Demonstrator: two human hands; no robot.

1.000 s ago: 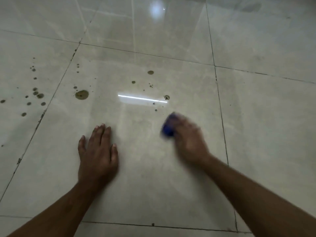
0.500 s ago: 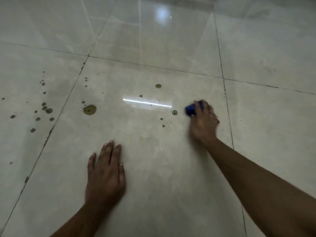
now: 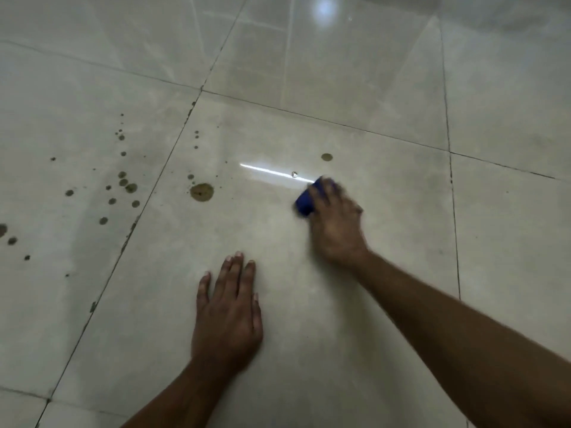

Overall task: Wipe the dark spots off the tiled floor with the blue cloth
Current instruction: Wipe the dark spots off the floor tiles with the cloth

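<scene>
My right hand presses a bunched blue cloth onto the glossy beige tile; the hand is blurred. My left hand lies flat on the same tile, fingers together, palm down, holding nothing. A large dark spot sits on the tile to the left of the cloth. A smaller spot lies just beyond the cloth, and a tiny one sits on the streak of reflected light. Several small dark spots are scattered over the neighbouring tile on the left.
Dark grout lines divide the big floor tiles. A bright lamp reflection shows on the far tile. Nothing else stands on the floor in view.
My right hand has swept the cloth left over the spots that lay right of the light streak, which no longer show. The view has shifted; my left hand stays planted.
</scene>
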